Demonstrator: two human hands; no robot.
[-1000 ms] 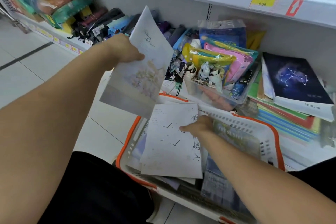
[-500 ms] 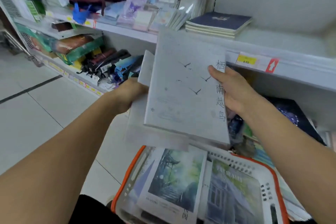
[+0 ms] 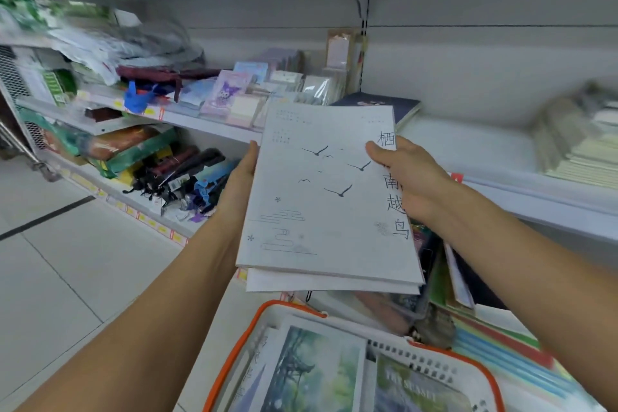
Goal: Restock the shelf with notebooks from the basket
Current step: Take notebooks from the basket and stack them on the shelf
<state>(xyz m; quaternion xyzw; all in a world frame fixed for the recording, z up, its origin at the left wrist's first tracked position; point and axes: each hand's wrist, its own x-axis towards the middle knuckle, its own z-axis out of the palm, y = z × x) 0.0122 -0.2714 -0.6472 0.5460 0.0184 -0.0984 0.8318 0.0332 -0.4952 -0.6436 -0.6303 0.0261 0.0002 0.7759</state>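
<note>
While both hands carry a pair of stacked white notebooks (image 3: 329, 201) above the basket (image 3: 481, 375), level with the front edge of the middle shelf (image 3: 468, 144), nothing from this pair has reached the shelf yet. The left hand (image 3: 242, 174) grips their left edge and the right hand (image 3: 406, 177) their right edge, thumb curled over the bird-print cover. I judge the restocking far from done: at least two more picture-cover notebooks (image 3: 311, 375) lie in the basket, while a dark notebook stack (image 3: 378, 103) sits toward the shelf's back edge
</note>
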